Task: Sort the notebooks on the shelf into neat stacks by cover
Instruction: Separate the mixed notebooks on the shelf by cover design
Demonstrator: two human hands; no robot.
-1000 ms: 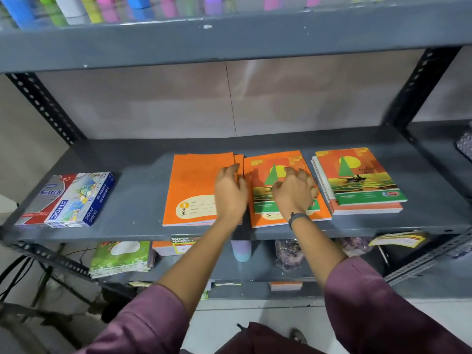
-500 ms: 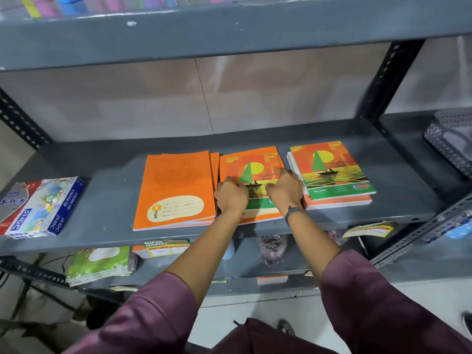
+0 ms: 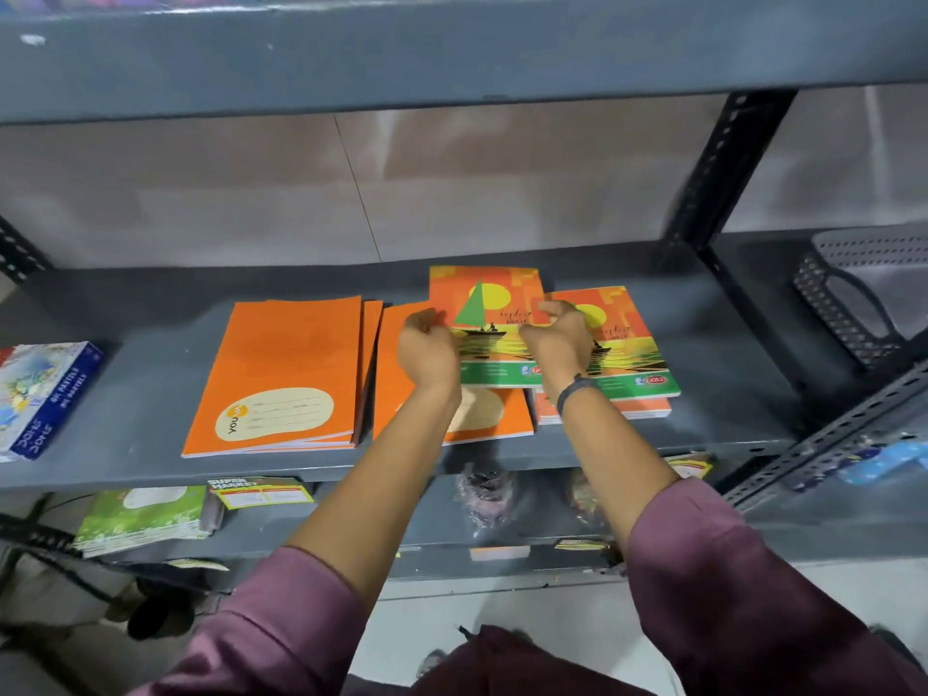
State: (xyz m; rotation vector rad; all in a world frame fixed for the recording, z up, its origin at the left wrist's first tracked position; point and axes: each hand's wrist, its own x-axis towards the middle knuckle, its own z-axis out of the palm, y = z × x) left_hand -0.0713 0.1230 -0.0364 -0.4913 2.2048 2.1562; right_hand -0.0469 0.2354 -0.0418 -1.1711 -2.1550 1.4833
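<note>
Sailboat notebook (image 3: 494,313) is lifted, pinched between left hand (image 3: 428,346) and right hand (image 3: 556,339).

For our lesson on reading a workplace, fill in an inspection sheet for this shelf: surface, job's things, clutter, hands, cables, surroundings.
Surface: grey metal shelf, scuffed.
Job's things: plain orange notebook stack; second plain orange notebook; sailboat-cover notebook lifted; sailboat-cover stack.
Clutter: oil pastel box.
Hands: left hand and right hand grip the lifted notebook's sides.
Cables: dark ones, lower left.
Surroundings: grey perforated basket; green notebooks below.
</note>
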